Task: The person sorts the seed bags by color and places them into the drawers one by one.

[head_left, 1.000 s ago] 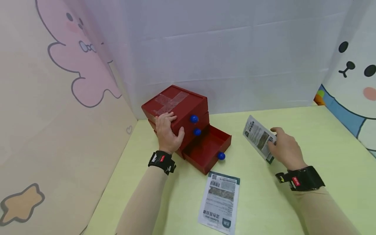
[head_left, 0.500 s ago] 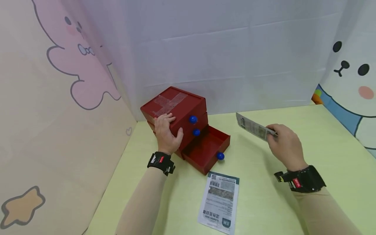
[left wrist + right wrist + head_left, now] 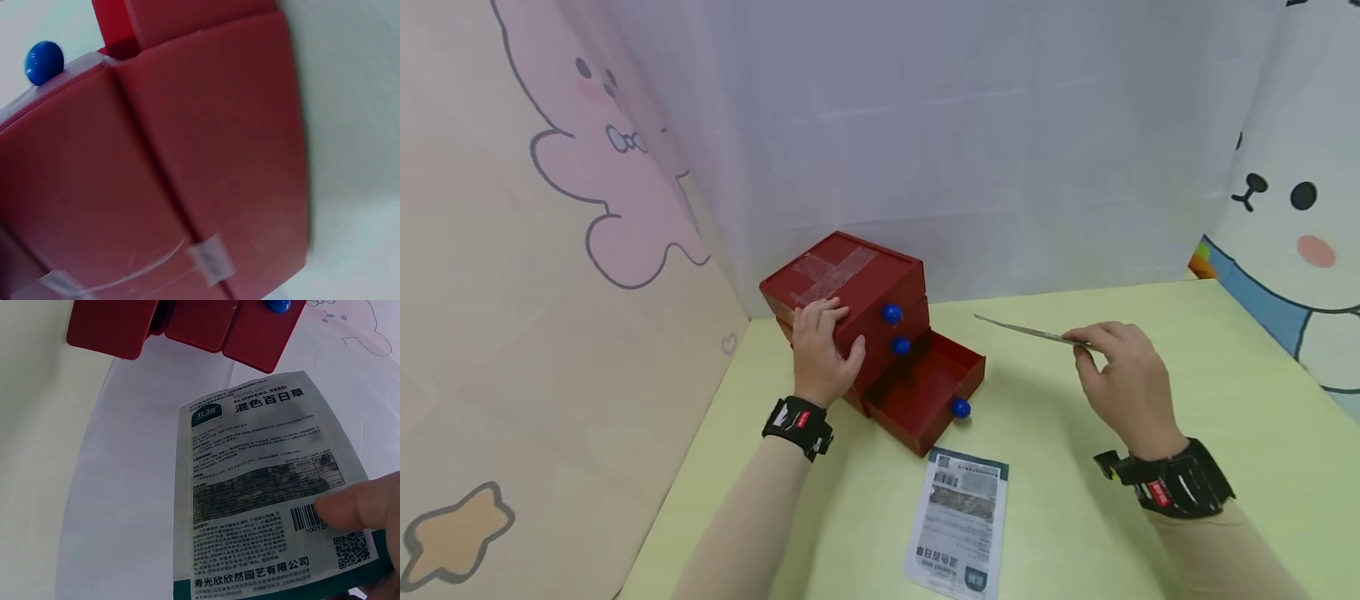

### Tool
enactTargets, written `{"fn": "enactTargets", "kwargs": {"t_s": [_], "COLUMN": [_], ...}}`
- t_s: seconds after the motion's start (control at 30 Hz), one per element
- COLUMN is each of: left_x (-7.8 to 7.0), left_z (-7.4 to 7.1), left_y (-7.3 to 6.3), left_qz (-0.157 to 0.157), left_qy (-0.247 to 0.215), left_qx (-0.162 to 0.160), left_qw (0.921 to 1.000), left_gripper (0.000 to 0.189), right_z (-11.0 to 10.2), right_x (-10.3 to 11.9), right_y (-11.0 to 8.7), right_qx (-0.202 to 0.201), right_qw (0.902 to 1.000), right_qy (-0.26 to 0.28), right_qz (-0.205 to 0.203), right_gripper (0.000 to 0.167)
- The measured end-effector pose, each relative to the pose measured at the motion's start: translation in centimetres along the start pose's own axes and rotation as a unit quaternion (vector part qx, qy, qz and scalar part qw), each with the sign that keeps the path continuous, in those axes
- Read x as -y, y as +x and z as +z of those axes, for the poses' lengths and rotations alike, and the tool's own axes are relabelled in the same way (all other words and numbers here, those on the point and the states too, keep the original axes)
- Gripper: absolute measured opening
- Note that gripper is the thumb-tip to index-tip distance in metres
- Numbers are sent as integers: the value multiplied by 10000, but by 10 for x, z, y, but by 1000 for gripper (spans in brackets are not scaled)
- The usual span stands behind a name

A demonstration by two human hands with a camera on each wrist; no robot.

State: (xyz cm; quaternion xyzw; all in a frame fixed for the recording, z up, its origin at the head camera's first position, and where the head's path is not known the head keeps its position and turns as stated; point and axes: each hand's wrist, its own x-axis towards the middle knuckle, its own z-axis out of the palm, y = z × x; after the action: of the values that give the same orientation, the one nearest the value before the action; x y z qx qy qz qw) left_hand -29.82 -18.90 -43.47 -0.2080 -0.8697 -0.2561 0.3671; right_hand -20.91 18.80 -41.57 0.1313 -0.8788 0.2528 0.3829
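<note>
My left hand [image 3: 822,354] rests on a red chest of drawers [image 3: 887,277], fingers over its top edge and thumb along the front. Its bottom drawer [image 3: 917,387] is pulled out, with nothing visible inside. To the right, my right hand [image 3: 1123,383] pinches a flower seed packet [image 3: 1030,332] above the table, edge-on to the head camera. In the right wrist view the printed back of that packet [image 3: 269,481] shows, the thumb [image 3: 356,506] near its barcode. The left wrist view has the side of the chest [image 3: 219,137], but no fingers.
A second seed packet [image 3: 958,525] lies flat on the yellow table [image 3: 1067,517] in front of the drawer. Blue knobs [image 3: 892,314] stick out from the drawer fronts. White curtain [image 3: 985,192] hangs behind, and a cartoon-printed cloth [image 3: 572,350] bounds the left side.
My right hand has turned the packet from face-visible to nearly edge-on, its far end swinging left towards the drawer. The left hand stays on the chest.
</note>
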Motion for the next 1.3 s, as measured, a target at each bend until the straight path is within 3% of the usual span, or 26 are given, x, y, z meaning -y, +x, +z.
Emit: {"fn": "enactTargets", "kwargs": {"t_s": [0.23, 0.43, 0.67, 0.83, 1.0, 1.3], "left_x": [3, 0, -7, -10, -8, -8], "left_z": [-23, -30, -22, -17, -9, 2], "left_y": [3, 18, 27, 26, 25, 26], "left_qz": [708, 1132, 786, 556, 558, 528], "left_qy": [870, 938, 933, 727, 585, 362], "left_qx": [564, 615, 811, 466, 75, -164], "left_qw": [9921, 9872, 9892, 9947, 9967, 9978], "left_gripper": [45, 46, 45, 38, 36, 35], "right_z": [1, 9, 26, 33, 39, 58], "right_x": [14, 24, 33, 40, 44, 49], "right_y": [0, 1, -1, -4, -6, -10], "right_qx": [-52, 120, 333, 484, 625, 959], "right_qw": [9995, 9970, 9898, 9856, 9839, 9785], "right_qy": [24, 12, -110, -127, -140, -281], "right_qz": [-304, -763, -1380, -1618, -1667, -1803], "right_gripper": [19, 21, 20, 20, 21, 23]}}
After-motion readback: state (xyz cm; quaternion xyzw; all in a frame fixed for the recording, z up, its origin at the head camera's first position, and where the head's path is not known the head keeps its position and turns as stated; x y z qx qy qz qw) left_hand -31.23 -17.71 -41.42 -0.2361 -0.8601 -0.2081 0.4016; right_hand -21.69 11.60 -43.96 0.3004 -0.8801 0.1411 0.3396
